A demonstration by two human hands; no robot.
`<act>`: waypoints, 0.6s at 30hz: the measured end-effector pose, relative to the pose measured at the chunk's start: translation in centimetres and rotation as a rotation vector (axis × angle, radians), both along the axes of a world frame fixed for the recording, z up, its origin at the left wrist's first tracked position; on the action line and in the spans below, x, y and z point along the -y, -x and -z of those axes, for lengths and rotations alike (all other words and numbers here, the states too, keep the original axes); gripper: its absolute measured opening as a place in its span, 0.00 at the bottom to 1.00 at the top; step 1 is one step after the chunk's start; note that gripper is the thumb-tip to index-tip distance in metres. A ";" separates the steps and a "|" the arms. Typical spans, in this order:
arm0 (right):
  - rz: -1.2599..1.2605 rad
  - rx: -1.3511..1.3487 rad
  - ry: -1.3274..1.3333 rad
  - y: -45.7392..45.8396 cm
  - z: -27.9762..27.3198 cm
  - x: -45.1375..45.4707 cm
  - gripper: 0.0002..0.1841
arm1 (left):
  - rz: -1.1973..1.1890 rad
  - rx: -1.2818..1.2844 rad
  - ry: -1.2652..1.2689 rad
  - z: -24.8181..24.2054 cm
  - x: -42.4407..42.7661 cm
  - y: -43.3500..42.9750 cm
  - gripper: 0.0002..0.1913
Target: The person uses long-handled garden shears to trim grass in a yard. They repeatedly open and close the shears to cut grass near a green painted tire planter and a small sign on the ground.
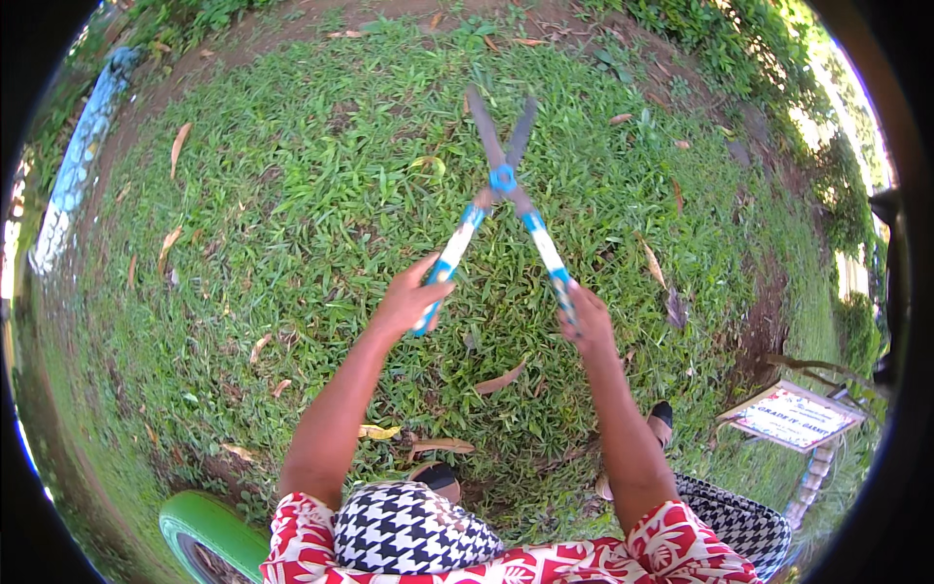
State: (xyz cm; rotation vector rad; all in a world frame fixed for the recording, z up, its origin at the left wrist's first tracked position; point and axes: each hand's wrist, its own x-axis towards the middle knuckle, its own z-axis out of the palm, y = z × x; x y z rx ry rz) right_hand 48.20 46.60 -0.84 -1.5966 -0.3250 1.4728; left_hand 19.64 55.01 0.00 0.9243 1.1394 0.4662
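A pair of hedge shears point(503, 178) with blue-and-white handles is held out over the grass point(314, 190). My left hand point(414, 296) grips the left handle, and my right hand point(588, 318) is wrapped around the right one. Both handles are spread, so the dark blades stand apart in a V that points away from me. A blue pivot joins them. The blades are slightly blurred; whether their tips touch the grass is hard to tell.
A green-painted tire point(211, 536) lies at the lower left. On the right, a framed sign with writing point(795, 415) stands on a post. A blue-and-white stone border point(86, 150) runs along the left. Dry leaves point(500, 379) dot the grass, and shrubs point(730, 44) grow at the far right.
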 end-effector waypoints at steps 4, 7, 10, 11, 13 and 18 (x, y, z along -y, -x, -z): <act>-0.229 0.071 0.098 -1.5 -0.1 2.8 0.18 | 0.033 0.006 0.129 -0.4 4.3 4.4 0.30; -0.328 0.020 0.073 1.4 1.7 3.1 0.18 | -0.098 0.054 0.096 0.5 7.2 5.9 0.30; -0.487 -0.126 -0.001 4.2 2.5 3.2 0.15 | -0.117 0.084 0.047 0.7 9.0 8.3 0.30; -0.460 -0.104 0.053 4.9 2.6 3.3 0.15 | -0.146 -0.008 0.061 0.7 9.6 9.0 0.30; -0.460 -0.232 0.044 6.2 2.5 3.8 0.14 | -0.177 -0.075 0.085 0.5 10.6 10.4 0.30; -0.545 0.031 0.134 8.0 3.1 4.2 0.16 | -0.182 -0.046 0.069 0.8 12.6 11.2 0.30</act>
